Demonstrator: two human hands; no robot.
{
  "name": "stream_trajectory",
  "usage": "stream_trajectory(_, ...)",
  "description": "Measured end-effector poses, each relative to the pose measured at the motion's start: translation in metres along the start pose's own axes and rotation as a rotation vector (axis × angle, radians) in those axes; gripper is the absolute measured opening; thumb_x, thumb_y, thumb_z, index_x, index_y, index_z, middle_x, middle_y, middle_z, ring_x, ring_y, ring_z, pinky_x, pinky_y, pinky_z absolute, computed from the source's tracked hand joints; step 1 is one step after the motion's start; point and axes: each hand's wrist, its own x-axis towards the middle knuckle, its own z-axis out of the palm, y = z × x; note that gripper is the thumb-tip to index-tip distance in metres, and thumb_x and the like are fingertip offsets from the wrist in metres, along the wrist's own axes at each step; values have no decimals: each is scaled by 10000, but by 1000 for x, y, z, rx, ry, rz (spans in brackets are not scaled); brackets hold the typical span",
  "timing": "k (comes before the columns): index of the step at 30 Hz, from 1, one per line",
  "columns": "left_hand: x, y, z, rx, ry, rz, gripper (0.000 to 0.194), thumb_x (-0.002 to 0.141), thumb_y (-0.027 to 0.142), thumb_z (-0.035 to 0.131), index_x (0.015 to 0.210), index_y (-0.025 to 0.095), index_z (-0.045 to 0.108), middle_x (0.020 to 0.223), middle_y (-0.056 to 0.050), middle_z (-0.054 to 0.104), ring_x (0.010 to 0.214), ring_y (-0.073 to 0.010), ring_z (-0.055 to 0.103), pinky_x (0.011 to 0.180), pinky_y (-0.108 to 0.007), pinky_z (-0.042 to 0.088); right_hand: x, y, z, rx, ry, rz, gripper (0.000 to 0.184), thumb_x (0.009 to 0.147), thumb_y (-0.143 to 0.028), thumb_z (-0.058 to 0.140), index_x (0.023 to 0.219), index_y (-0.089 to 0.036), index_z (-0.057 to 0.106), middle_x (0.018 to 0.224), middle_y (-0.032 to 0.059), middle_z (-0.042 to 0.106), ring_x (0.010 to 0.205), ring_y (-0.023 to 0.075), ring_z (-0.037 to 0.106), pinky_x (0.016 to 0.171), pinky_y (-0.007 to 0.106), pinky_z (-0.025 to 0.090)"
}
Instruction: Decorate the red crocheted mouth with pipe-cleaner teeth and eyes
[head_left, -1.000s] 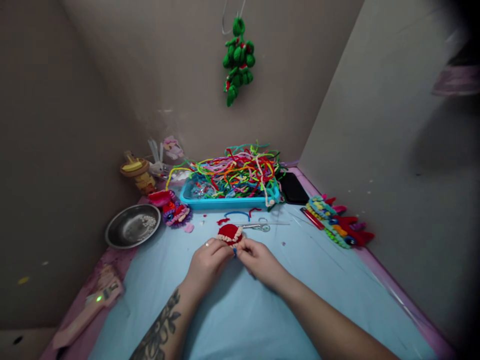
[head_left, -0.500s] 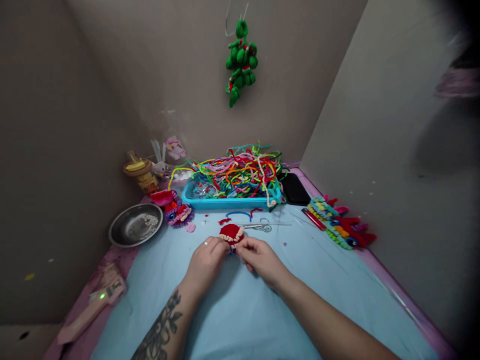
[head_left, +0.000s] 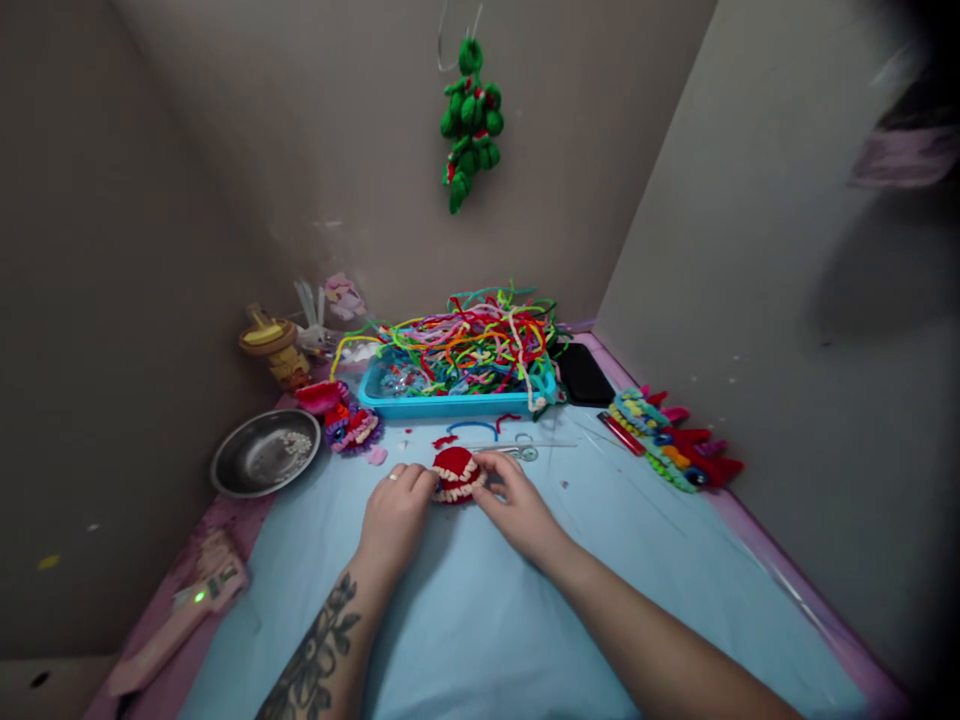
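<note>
Fingers point(head_left: 424, 482) of your left hand point(head_left: 395, 512) are closed on the left edge of the red crocheted piece point(head_left: 454, 462), and a bit of blue point(head_left: 436, 487) shows beside their tips. On your right hand point(head_left: 519, 508), index finger and thumb are bent and set slightly apart, both against the piece's right edge; you can't tell from this view whether they pinch it or only steady it. So the piece sits directly between your two sets of fingertips, its red face up and its cream trim point(head_left: 457, 493) curving along the side nearest you. Just beyond it, on the blue cloth point(head_left: 480, 620), you have scissors point(head_left: 528, 453) near your right fingers, a red scrap point(head_left: 445, 441) and a blue strand point(head_left: 472, 428); farther back stands the blue tray point(head_left: 457, 407) heaped with yarn point(head_left: 487, 340).
</note>
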Motion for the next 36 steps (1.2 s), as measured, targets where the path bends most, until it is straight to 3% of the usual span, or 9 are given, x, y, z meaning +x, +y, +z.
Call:
stream_trajectory(6, 3, 1, -2, -28, -62, -20, 61, 827, 170, 555, 843, 193, 609, 805, -38, 628, 781, -205, 541, 666, -300, 417, 1, 3, 1, -15, 1, -25, 329, 737, -201, 546, 1066, -215, 562, 1169, 67, 508, 1072, 194, 516, 848, 322, 479)
stream_trajectory(14, -5, -21, 4, -436, 170, -199, 103, 838, 212, 535, 793, 180, 622, 782, -36, 664, 764, -173, 588, 747, -303, 452, 1, 8, 0, 31, 13, 7, 319, 737, -222, 558, 1056, -211, 561, 1135, 72, 537, 1042, 203, 542, 828, 335, 495)
stream_trajectory(21, -3, -20, 2, -573, 9, -298, 94, 795, 217, 567, 767, 190, 652, 763, -31, 658, 749, -163, 588, 710, -273, 447, 2, 16, 1, 80, 2, 38, 323, 746, -245, 569, 1067, -212, 563, 1130, 70, 570, 1082, 202, 529, 849, 326, 488)
stream_trajectory(36, 0, -13, 6, -617, -48, -323, 115, 783, 199, 576, 795, 194, 690, 781, -33, 674, 753, -158, 597, 697, -254, 428, 1, 18, 1, 94, -33, 51, 343, 749, -253, 569, 1090, -221, 563, 1163, 64, 574, 1069, 200, 552, 869, 331, 480)
